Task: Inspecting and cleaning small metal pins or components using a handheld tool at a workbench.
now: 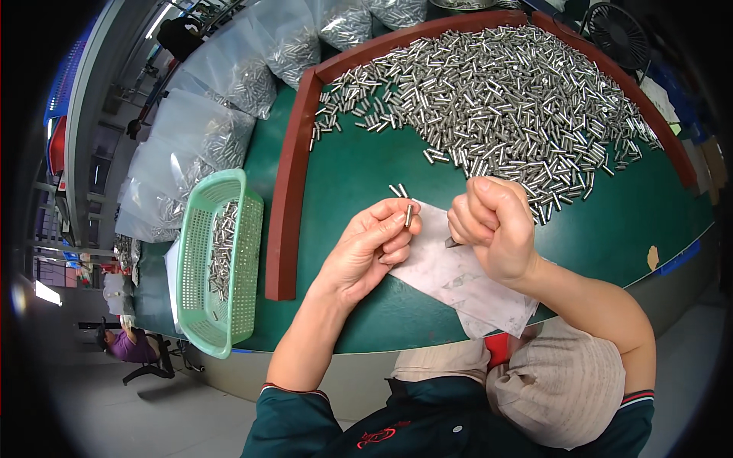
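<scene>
My left hand (370,252) pinches a short metal pin (408,216) between thumb and forefinger, the pin standing roughly upright. Just beyond those fingertips, a couple of loose pins (398,191) lie on the green tabletop. My right hand (492,225) is closed in a fist a little to the right; a small dark tip shows beneath it, but what it grips is mostly hidden. Under and between both hands spreads a stained white cloth or paper sheet (439,278). A large heap of shiny metal pins (504,99) covers the table past my hands.
Dark red wooden rails (289,206) border the heap. At left stands a light green plastic basket (248,267) with pins inside. Several clear bags of pins (206,133) line the far left edge. A black fan (617,34) is at back right. Another person (131,345) sits far left.
</scene>
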`<state>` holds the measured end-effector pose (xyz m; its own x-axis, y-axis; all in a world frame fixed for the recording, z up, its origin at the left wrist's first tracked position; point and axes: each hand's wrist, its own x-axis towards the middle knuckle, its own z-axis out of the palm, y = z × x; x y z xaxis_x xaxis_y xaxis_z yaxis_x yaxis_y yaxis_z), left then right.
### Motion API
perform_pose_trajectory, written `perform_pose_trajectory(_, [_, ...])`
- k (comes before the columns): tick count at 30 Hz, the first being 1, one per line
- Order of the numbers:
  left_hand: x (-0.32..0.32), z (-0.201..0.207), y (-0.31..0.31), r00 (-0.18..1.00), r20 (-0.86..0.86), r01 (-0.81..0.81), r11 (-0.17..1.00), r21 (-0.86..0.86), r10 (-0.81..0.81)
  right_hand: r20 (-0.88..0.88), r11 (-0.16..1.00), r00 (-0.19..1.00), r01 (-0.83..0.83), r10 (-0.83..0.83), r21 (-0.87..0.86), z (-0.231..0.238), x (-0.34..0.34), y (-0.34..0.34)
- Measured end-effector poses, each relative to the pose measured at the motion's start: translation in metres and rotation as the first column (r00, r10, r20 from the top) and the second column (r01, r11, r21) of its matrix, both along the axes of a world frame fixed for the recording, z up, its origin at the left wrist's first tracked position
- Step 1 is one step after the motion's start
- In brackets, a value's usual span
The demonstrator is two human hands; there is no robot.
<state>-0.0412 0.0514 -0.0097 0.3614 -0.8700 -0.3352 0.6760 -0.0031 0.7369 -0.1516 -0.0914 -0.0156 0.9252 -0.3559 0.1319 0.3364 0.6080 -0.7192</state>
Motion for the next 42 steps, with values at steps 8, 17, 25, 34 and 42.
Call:
perform_pose_trajectory(8, [0.017, -0.007, 0.004, 0.998, 0.017, -0.064, 0.986, -0.152, 0.067, -0.013, 0.999, 1.0, -0.006, 0.006, 0.039, -0.001, 0.001, -0.003])
perform_pose_trajectory(17, [0.027, 0.0, -0.041, -0.54, 0.834, -0.097, 0.993, 0.066, -0.108, -0.037, 0.999, 0.999, 0.009, -0.007, 0.049, 0.003, 0.005, -0.002])
perform_pose_trajectory(25, [0.034, -0.006, -0.046, -0.444, 0.874, -0.071, 0.98, 0.184, -0.196, -0.053, 1.0, 0.998, 0.016, -0.015, 0.017, 0.003, 0.005, -0.002])
perform_pose_trajectory(34, [-0.016, 0.012, -0.015, 0.086, 0.942, -0.069, 0.942, 0.329, -0.323, -0.023, 0.999, 0.999, 0.038, -0.037, 0.034, 0.0, 0.003, -0.003])
perform_pose_trajectory(42, [-0.022, 0.007, -0.014, 0.12, 0.928, -0.09, 0.927, 0.364, -0.353, 0.016, 0.996, 0.996, 0.093, -0.093, 0.013, 0.002, 0.002, -0.001])
